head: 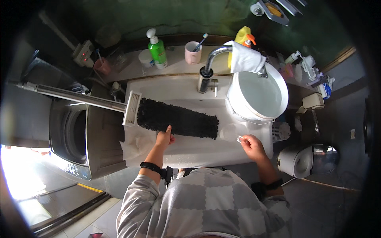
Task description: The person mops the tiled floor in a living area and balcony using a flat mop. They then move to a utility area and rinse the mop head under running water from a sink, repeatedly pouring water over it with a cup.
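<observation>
A flat mop's black chenille pad (178, 119) lies across the white washbasin (190, 159), its white squeegee frame (132, 109) and metal pole at the left. My left hand (165, 137) grips the pad's near edge, thumb on top and fingers beneath. Right of the pad, my right hand (250, 145) pinches a small white scrap (239, 139) between thumb and fingers; what it is cannot be told. A white bucket (232, 102) of water stands at the basin's back right, under a chrome faucet (205, 80) with a white cloth (245, 58) draped over its spout.
Behind the basin, a shelf holds a green pump bottle (158, 53), a pink cup (193, 55) with a toothbrush, and a yellow bottle (242, 34). A top-loading washing machine (86, 148) stands left. A toilet (297, 162) and a slotted basket (277, 131) are right.
</observation>
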Demonstrator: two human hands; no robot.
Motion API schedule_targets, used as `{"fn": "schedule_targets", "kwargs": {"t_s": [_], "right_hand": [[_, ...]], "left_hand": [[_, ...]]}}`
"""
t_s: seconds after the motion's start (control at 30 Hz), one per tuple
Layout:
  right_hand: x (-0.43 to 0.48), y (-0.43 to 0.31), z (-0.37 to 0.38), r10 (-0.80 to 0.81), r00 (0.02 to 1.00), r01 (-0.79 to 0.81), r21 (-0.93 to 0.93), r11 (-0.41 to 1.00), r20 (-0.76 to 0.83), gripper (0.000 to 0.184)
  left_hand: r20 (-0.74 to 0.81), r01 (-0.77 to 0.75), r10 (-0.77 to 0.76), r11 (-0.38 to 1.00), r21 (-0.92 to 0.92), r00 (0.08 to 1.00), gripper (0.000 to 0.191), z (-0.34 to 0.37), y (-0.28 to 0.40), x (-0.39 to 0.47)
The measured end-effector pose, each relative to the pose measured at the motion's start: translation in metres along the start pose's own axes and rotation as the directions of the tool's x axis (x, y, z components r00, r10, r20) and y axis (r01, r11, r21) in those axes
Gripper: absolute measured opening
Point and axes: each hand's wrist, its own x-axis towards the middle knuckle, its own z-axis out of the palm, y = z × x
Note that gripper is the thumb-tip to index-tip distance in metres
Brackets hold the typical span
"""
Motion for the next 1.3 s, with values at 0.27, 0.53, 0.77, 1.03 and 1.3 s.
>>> {"fn": "schedule_targets", "kwargs": {"t_s": [0.27, 0.53, 0.77, 1.03, 1.3], "right_hand": [[-0.049, 0.136, -0.017, 0.591, 0.799, -0.479, 0.476, 0.737, -0.112, 0.018], [-0.059, 0.203, -0.006, 0.575, 0.802, -0.341, 0.664, 0.665, -0.164, 0.019], [-0.058, 0.192, -0.037, 0.479, 0.737, -0.249, 0.467, 0.848, -0.477, 0.03], [0.0, -0.099, -0.063, -0.637, 0.752, 0.454, 0.834, 0.313, -0.171, 0.06], [0.024, -0.212, 0.111, -0.204, 0.656, 0.518, -0.237, 0.822, 0.726, 0.043]], "left_hand": [[-0.046, -0.049, 0.058, 0.983, 0.175, 0.997, 0.042, -0.001, 0.0, -0.016], [0.232, -0.43, 0.442, 0.426, 0.796, 0.867, 0.043, -0.038, -0.03, -0.084], [0.133, -0.436, 0.498, 0.564, 0.701, 0.857, 0.035, -0.065, -0.035, -0.155], [0.07, -0.423, 0.506, 0.627, 0.655, 0.86, 0.037, -0.133, -0.058, -0.193], [-0.132, -0.205, 0.364, 0.749, 0.63, 0.922, 0.039, -0.284, -0.179, -0.255]]}}
